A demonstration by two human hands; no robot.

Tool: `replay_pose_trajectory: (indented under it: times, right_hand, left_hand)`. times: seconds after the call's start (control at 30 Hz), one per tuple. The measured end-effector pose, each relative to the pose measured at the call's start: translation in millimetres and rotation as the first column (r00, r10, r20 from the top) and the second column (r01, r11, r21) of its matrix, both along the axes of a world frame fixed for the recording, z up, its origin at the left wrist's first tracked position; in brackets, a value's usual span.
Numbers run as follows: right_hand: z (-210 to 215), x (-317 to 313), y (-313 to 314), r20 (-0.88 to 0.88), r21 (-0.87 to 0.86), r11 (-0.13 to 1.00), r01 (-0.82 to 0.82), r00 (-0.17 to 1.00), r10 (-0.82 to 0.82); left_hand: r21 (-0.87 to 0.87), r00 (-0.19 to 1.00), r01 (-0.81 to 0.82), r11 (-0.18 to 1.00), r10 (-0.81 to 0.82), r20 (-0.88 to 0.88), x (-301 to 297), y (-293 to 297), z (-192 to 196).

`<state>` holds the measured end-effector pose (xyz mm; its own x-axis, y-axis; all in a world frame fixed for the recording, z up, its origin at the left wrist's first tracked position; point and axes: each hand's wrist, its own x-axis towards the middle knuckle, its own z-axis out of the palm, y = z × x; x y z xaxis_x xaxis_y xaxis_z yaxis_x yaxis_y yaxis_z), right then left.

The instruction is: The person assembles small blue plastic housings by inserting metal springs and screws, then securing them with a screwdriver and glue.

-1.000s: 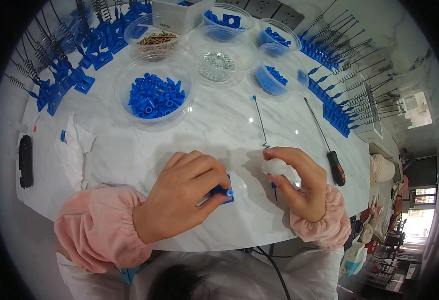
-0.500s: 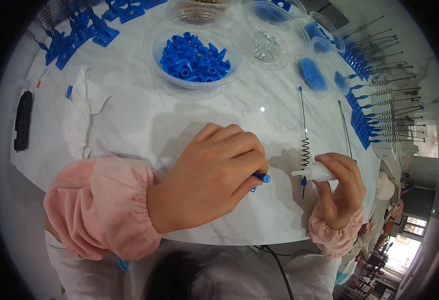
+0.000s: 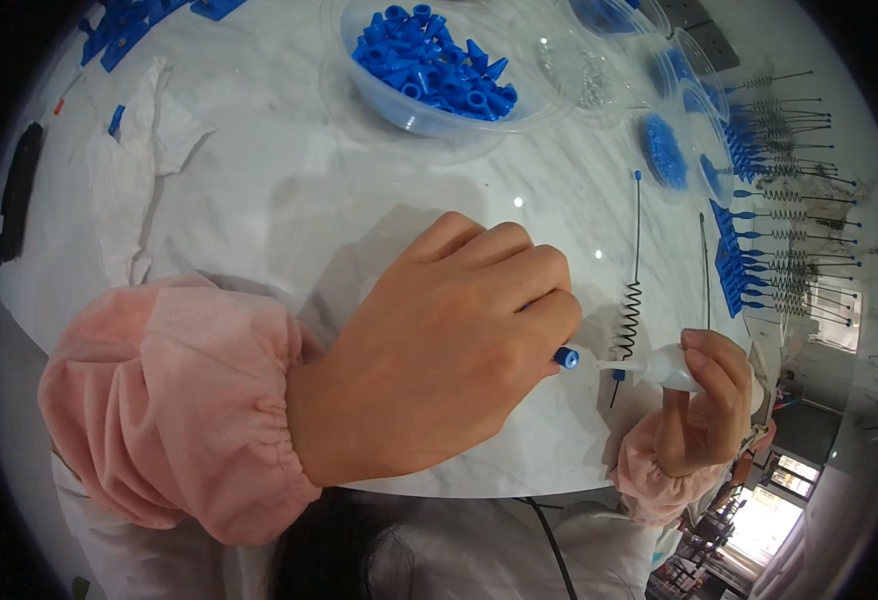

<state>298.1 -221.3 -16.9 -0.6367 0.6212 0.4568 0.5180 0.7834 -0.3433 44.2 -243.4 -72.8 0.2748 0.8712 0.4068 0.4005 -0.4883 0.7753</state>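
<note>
Blue cap piece (image 3: 565,357) pinched at the fingertips of my left hand (image 3: 439,345), fingers curled tight around it, just above the white marble table (image 3: 289,200). My right hand (image 3: 704,400) is clamped on a small white squeeze bottle (image 3: 664,368), its nozzle touching the cap. A coiled spring wire (image 3: 631,305) lies just behind them. Farther back, a clear bowl of blue caps (image 3: 439,70).

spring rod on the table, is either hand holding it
No, the spring rod lies on the table beyond both hands, which hold other things.
</note>
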Motion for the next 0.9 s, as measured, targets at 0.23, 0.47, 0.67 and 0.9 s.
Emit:
replay_pose_trajectory:
  times: [0.23, 0.47, 0.67, 0.9]
  right_hand:
    - [7.4, -1.8, -5.2, 0.107, 0.085, 0.996, -0.039, 0.994, 0.03]
    - [6.2, -4.4, -11.0, 0.136, 0.176, 0.984, -0.002, 0.99, -0.023]
    - [10.5, -4.2, -12.7, 0.221, 0.226, 0.974, -0.002, 0.974, -0.049]
    - [9.1, 0.3, -10.7, 0.235, 0.242, 0.97, -0.016, 0.971, -0.043]
  left_hand:
    - [0.033, 0.999, -0.01, 0.999, 0.011, -0.044, 1.7, -1.2, -3.5]
    - [0.036, 0.998, -0.004, 0.999, 0.006, -0.061, 2.4, -0.6, -2.4]
    - [0.049, 0.997, -0.015, 0.999, 0.019, -0.069, 2.0, -0.7, -2.9]
    - [0.045, 0.997, -0.01, 0.999, 0.014, -0.072, 5.0, 2.1, -3.1]
